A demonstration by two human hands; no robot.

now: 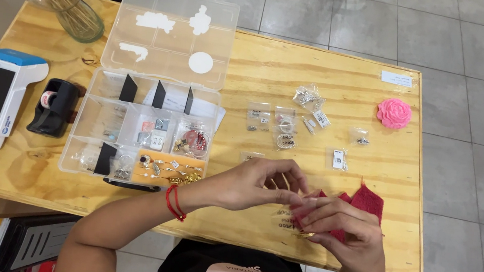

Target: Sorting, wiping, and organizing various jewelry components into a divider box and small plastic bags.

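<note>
- The right hand (345, 230) pinches a dark red piece of fabric (366, 201) between thumb and fingers; a small gold-coloured metal bit (305, 235) shows at its lower edge.
- The left hand (253, 184), with a red cord bracelet (174, 202) on its wrist, meets the right one, fingers curled toward the cloth; what it grips, if anything, I cannot tell.
- Just beyond both hands lie small clear plastic bags of metal findings (284, 125) on the pale plywood table (298, 69).
- Beside the left hand, further left, stands an open clear plastic compartment box (145, 124) with jewellery parts.
- Well beyond the right hand sits a pink rose-shaped ornament (394, 112).
</note>
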